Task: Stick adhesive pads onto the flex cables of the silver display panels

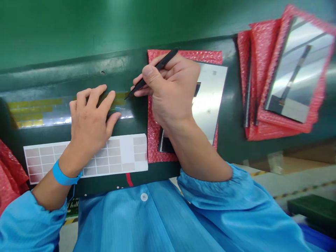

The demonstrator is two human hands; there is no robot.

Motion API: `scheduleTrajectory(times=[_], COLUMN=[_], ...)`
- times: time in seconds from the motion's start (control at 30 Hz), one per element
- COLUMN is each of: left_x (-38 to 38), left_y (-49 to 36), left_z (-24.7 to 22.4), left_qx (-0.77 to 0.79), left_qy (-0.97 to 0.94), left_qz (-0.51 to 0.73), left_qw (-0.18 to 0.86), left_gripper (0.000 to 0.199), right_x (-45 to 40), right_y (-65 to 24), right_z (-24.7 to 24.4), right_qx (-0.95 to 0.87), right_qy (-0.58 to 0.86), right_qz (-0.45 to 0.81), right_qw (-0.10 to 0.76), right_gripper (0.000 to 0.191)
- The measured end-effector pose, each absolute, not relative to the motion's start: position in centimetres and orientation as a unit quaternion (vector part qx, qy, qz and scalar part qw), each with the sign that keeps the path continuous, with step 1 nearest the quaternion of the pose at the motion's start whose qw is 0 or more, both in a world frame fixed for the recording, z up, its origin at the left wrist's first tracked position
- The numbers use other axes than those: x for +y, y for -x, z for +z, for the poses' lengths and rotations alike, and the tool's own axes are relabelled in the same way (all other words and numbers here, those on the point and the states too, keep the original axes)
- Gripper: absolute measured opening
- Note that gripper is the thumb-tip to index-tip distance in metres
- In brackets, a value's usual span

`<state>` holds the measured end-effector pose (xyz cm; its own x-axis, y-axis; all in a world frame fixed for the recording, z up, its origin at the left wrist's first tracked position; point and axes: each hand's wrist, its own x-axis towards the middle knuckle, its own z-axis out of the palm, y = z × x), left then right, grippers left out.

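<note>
My right hand (173, 87) grips slim black tweezers (162, 63). Their pointed tip is at the right end of a clear strip (65, 115) bearing rows of small yellow tape pieces (28, 113). My left hand (90, 115) rests on that strip with its fingers spread, left of the tip, and hides part of it. Under my left wrist lies a white sheet of grey rectangular labels (127, 148), with some labels gone from its right part. Beneath my right hand and forearm is a silvery display panel (210, 94) on a red bubble-wrap bag (154, 147), partly covered.
At the right, several red bubble-wrap bags (265, 42) are stacked, with another display panel (296, 77) on top. More red bubble wrap (10, 178) sits at the left edge. The green work mat (131, 73) covers the bench. A blue wrist strap (64, 175) circles my left wrist.
</note>
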<state>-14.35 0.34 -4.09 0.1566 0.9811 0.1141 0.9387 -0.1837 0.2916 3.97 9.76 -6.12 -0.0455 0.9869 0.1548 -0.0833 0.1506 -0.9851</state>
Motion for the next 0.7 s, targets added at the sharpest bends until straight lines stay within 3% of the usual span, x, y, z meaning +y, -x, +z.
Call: scheduleTrajectory(times=[0.13, 0.3, 0.53, 0.7], left_x=[0.8, 0.0, -5.6, -6.5], left_y=[15.0, 15.0, 6.0, 2.2], left_z=[-4.6, -3.3, -1.9, -4.4], left_qx=[0.629, 0.611, 0.462, 0.489], left_qy=[-0.761, -0.764, -0.843, -0.829], left_qz=[0.150, 0.202, 0.262, 0.254], left_qw=[0.061, 0.042, 0.086, 0.096], left_gripper=[0.048, 0.043, 0.047, 0.050], right_x=[9.1, 5.1, 2.3, 1.8], right_y=[-6.8, -12.5, -15.7, -17.3], right_z=[-4.6, -3.2, -5.7, -4.9], right_qx=[-0.506, -0.457, -0.375, -0.393], right_qy=[0.398, 0.469, 0.480, 0.516], right_qz=[0.481, 0.453, 0.414, 0.442], right_qw=[0.595, 0.605, 0.677, 0.619], right_gripper=[0.032, 0.033, 0.028, 0.028])
